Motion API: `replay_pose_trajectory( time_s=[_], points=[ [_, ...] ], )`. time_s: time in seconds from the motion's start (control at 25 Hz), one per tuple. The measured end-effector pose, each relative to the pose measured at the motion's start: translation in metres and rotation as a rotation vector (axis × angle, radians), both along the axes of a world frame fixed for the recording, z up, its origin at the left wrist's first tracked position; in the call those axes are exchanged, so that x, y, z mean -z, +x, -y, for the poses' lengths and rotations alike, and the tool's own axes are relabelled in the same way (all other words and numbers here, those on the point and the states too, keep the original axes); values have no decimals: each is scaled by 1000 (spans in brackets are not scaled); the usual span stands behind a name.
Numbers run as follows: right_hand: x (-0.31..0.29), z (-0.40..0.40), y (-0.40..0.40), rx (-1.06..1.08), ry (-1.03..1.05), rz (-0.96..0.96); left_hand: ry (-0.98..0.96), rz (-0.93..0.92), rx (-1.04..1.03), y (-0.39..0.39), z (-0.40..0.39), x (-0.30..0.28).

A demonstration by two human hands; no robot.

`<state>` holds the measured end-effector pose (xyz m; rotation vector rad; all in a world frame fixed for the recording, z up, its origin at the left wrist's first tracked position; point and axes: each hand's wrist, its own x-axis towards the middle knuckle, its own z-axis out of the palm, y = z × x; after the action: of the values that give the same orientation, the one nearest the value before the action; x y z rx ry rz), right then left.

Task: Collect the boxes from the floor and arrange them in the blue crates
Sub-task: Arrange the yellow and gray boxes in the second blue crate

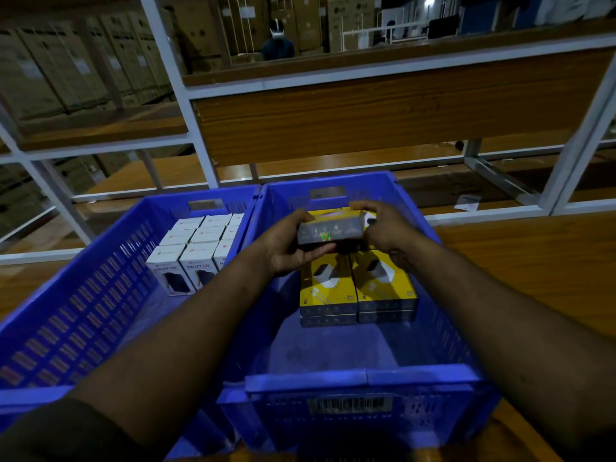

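Two blue crates stand side by side in front of me. The right crate (363, 378) holds stacked yellow boxes (356, 288) against its far half. Above them I hold one yellow and grey box (330, 228) with both hands: my left hand (290, 248) grips its left end from below, my right hand (386, 228) grips its right end. The left crate (83, 295) contains several white boxes (196, 248) standing upright in rows at its far end.
The crates rest on a wooden surface (533, 268) beside a white metal rack (186, 95) with wooden shelves. A paper slip (468, 202) lies on a low shelf at right. Large cardboard cartons (83, 61) and a person (277, 41) are far behind.
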<state>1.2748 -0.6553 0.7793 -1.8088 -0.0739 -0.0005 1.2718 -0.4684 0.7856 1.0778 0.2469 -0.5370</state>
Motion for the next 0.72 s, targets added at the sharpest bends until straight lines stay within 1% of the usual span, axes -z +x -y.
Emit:
replay_pose_trajectory(
  time_s=[0.08,0.12,0.24,0.4,0.48,0.52,0.6,0.68,0.72],
  points=[
    [0,3,2,94,163,-169,71,26,19,-1,-1,0],
    [0,4,2,116,209,-222,95,39,21,-1,0,1],
    [-2,4,-1,88,180,-300,190,81,33,-2,2,2],
    [-9,2,-9,-1,114,-299,288,120,23,-1,6,4],
    [-7,2,-7,32,110,-281,309,152,43,-1,8,3],
    [-4,2,-4,63,93,-266,353,172,66,-1,8,5],
    [1,4,1,134,-38,-247,492,220,132,1,10,12],
    [7,9,6,138,-230,-316,618,247,174,3,13,21],
    [5,10,1,96,-315,-377,650,256,185,4,15,26]
  ],
)
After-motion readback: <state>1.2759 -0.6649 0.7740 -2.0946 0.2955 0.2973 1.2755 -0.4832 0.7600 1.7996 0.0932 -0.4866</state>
